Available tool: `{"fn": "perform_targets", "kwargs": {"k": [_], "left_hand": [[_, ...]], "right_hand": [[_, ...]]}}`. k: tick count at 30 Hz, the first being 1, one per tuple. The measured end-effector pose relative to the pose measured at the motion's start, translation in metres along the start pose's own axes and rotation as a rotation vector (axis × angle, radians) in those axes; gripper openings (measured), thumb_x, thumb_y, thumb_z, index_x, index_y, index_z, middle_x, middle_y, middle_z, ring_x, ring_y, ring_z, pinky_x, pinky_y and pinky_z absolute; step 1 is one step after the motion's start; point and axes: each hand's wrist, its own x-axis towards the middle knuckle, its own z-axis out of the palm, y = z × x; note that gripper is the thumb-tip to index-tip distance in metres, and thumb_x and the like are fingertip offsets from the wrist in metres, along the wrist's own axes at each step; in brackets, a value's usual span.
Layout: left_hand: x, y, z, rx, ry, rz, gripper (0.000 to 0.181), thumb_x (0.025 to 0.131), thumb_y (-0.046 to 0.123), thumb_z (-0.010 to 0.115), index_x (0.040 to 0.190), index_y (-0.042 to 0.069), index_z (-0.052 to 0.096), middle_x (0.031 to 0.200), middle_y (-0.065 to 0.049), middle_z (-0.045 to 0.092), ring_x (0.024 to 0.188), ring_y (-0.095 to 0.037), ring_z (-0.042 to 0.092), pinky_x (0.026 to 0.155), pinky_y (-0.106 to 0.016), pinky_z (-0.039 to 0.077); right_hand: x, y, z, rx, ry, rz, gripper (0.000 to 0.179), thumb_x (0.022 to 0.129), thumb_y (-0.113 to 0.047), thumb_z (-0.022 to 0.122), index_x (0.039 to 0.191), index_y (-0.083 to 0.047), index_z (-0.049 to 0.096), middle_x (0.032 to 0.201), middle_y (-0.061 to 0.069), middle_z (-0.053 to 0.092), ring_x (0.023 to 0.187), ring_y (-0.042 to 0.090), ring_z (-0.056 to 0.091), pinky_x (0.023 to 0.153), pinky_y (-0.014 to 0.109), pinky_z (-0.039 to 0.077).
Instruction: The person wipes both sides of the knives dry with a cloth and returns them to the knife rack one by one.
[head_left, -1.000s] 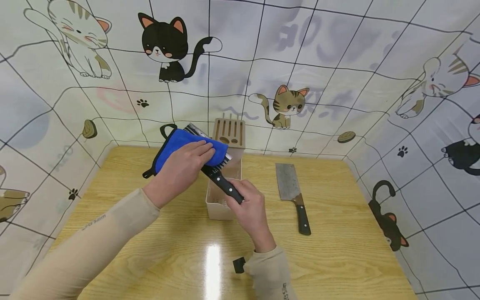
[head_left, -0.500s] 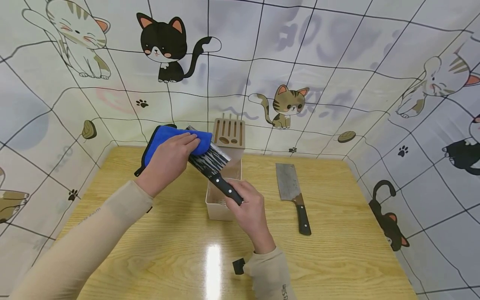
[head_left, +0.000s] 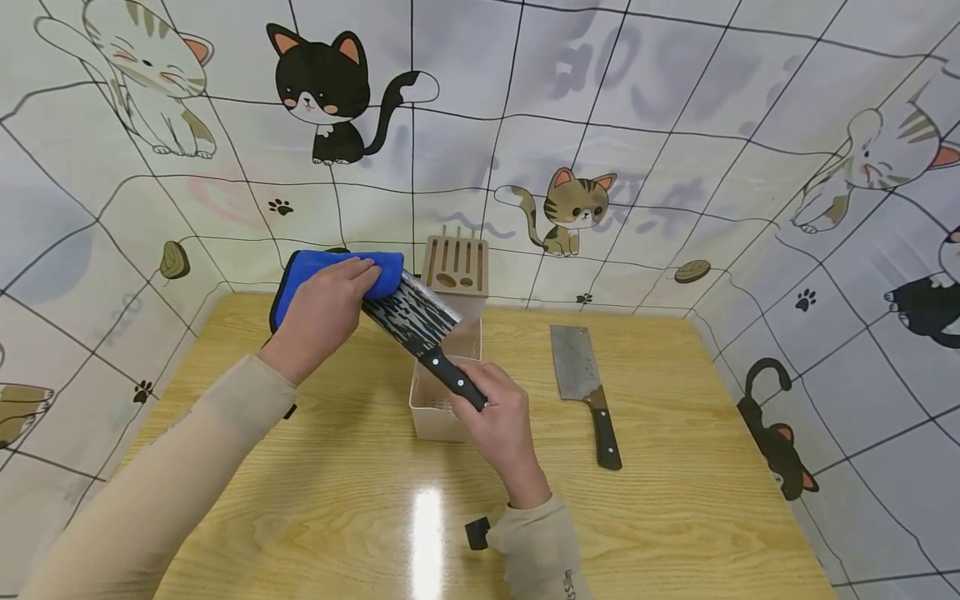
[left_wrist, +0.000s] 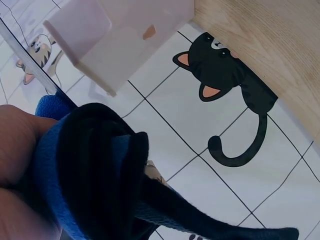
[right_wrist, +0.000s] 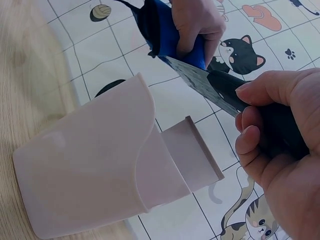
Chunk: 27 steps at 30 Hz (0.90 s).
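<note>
My right hand [head_left: 498, 417] grips the black riveted handle of a kitchen knife [head_left: 412, 312], whose broad blade has a black-and-silver streaked pattern. The blade slants up and left, above the table. Near its far end, my left hand [head_left: 318, 308] holds a blue cloth [head_left: 386, 271] with black edging folded over the blade. In the right wrist view, the left thumb and fingers [right_wrist: 197, 22] pinch the cloth around the blade, hiding the tip. Bunched cloth [left_wrist: 100, 170] fills much of the left wrist view.
Below the knife stands a pale pink knife holder [head_left: 438, 421] with a slotted brown top [head_left: 457, 267] at its back. A cleaver [head_left: 577, 367] lies on the wooden table [head_left: 360, 467] to the right. Cat-print sheeting [head_left: 465, 108] walls the back and sides.
My left hand and the cloth have slid up and left along the blade toward its far end, baring more of the streaked surface. The right hand keeps its grip in nearly the same place.
</note>
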Motion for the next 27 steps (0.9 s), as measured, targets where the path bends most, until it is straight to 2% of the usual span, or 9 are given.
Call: {"fn": "perform_targets", "kwargs": {"k": [5,14,27], "left_hand": [[-0.003,0.009,-0.002,0.017,0.002,0.031,0.036,0.093,-0.013,0.062,0.128,-0.009,0.067,0.133,-0.025,0.067,0.125,-0.041,0.063,0.108,-0.053,0.051],[-0.009,0.036,-0.001,0.006,-0.009,0.081,0.040,0.091,-0.010,0.070,0.130,-0.006,0.068,0.133,-0.023,0.067,0.126,-0.040,0.063,0.106,-0.050,0.052],[-0.020,0.070,0.003,0.002,0.074,0.188,0.039,0.089,-0.008,0.074,0.127,-0.005,0.070,0.131,-0.021,0.069,0.122,-0.038,0.067,0.104,-0.048,0.055]], "right_hand": [[0.000,0.000,0.000,-0.005,0.017,0.009,0.028,0.088,0.000,0.073,0.114,-0.008,0.079,0.091,0.009,0.073,0.069,0.017,0.058,0.054,0.022,0.047],[0.000,0.000,-0.001,-0.011,0.025,0.061,0.028,0.084,-0.001,0.073,0.111,-0.004,0.079,0.092,0.011,0.072,0.073,0.019,0.060,0.058,0.024,0.049],[-0.001,0.002,-0.001,-0.001,0.063,0.081,0.026,0.084,-0.001,0.075,0.109,-0.002,0.079,0.091,0.012,0.073,0.074,0.020,0.064,0.059,0.026,0.052]]}}
